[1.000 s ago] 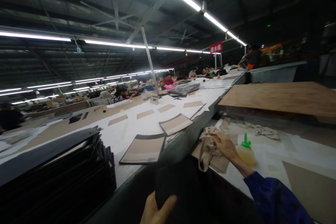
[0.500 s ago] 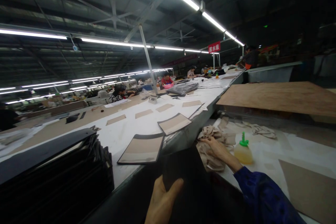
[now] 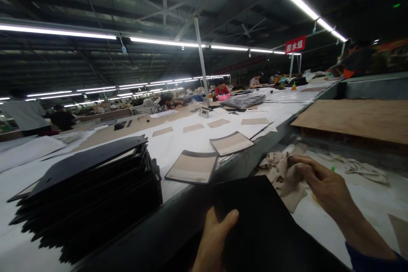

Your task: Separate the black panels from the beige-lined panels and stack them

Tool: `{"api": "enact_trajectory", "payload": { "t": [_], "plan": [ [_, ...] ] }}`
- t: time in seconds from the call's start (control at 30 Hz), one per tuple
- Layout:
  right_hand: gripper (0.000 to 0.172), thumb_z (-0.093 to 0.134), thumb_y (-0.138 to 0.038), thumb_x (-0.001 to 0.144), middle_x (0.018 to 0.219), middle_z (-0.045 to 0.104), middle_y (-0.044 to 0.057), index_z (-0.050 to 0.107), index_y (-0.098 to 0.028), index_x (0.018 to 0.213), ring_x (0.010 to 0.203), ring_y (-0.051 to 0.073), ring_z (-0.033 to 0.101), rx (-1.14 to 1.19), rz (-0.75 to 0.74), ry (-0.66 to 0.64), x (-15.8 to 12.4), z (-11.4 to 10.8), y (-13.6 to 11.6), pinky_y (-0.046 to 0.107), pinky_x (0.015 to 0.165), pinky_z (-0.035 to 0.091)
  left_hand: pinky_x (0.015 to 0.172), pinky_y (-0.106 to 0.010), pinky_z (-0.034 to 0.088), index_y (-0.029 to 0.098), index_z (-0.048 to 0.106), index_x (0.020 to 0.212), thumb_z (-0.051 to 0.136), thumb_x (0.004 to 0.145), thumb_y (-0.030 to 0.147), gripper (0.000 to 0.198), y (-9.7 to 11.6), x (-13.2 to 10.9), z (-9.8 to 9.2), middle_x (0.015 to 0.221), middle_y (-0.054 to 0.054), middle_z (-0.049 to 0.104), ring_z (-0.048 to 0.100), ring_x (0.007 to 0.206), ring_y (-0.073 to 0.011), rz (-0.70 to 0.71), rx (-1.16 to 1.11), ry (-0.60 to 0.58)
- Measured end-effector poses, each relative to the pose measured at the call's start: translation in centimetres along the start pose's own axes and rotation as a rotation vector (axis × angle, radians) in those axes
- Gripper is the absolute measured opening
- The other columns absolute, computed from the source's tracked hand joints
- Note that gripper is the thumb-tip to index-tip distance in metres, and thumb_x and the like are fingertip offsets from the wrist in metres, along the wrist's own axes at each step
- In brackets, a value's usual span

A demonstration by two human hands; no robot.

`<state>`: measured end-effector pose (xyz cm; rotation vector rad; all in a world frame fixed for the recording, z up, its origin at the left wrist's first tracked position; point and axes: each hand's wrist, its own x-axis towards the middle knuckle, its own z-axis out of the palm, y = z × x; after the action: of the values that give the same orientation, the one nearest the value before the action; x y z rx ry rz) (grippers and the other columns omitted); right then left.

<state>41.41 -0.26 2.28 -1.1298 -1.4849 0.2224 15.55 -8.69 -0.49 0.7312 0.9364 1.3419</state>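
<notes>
My left hand (image 3: 216, 238) grips the edge of a flat black panel (image 3: 258, 216), its thumb lying on top and the other fingers hidden. At the right, my right hand (image 3: 323, 182) pinches a crumpled beige cloth (image 3: 283, 172) that bunches up and hangs over the lower surface. Behind that hand a green nozzle tip (image 3: 333, 168) pokes out; most of its bottle is covered. Two dark-edged panels with beige faces, a nearer one (image 3: 193, 168) and a farther one (image 3: 231, 143), lie at the table's edge.
A tall stack of black panels (image 3: 95, 195) stands on the white table (image 3: 178, 195) at left. Several beige pieces (image 3: 193, 128) lie farther back. A wooden board (image 3: 353, 117) is at right, with another cloth (image 3: 360, 168) below it. Co-workers sit along the far tables.
My right hand has closed on the cloth and lifted part of it towards me, now hiding most of the bottle. The black panel in my left hand shows more fully. The view has swung left.
</notes>
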Motion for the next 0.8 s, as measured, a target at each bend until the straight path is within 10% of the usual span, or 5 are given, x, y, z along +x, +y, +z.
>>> {"api": "enact_trajectory", "payload": {
  "t": [0.5, 0.7, 0.8],
  "plan": [
    [0.019, 0.054, -0.025, 0.091, 0.094, 0.063, 0.006, 0.068, -0.024, 0.104, 0.083, 0.016, 0.064, 0.115, -0.393, -0.494, -5.7, 6.3, -7.0, 0.023, 0.070, 0.056, 0.101, -0.039, 0.042, 0.011, 0.062, 0.116, 0.081, 0.059, 0.044, 0.068, -0.8, -1.2, 0.6, 0.112, -0.016, 0.067, 0.057, 0.115, -0.0330, 0.070, -0.020, 0.131],
    [0.021, 0.055, -0.028, 0.091, 0.095, 0.063, 0.006, 0.065, -0.023, 0.109, 0.085, 0.018, 0.063, 0.100, -0.347, -0.192, -4.6, 7.1, -8.1, 0.026, 0.071, 0.055, 0.108, -0.039, 0.035, 0.012, 0.061, 0.120, 0.079, 0.061, 0.043, 0.069, -1.8, -1.6, 0.6, 0.123, -0.015, 0.062, 0.047, 0.126, -0.0351, 0.085, 0.120, 0.159],
    [0.022, 0.050, -0.026, 0.093, 0.086, 0.059, 0.005, 0.067, -0.023, 0.106, 0.075, 0.015, 0.062, 0.093, -0.395, -0.263, -4.6, 7.7, -8.7, 0.022, 0.062, 0.054, 0.108, -0.039, 0.033, 0.012, 0.064, 0.117, 0.076, 0.064, 0.041, 0.062, -1.9, -2.0, 0.7, 0.124, -0.015, 0.062, 0.045, 0.127, -0.0356, 0.127, 0.218, 0.139]
  ]
}}
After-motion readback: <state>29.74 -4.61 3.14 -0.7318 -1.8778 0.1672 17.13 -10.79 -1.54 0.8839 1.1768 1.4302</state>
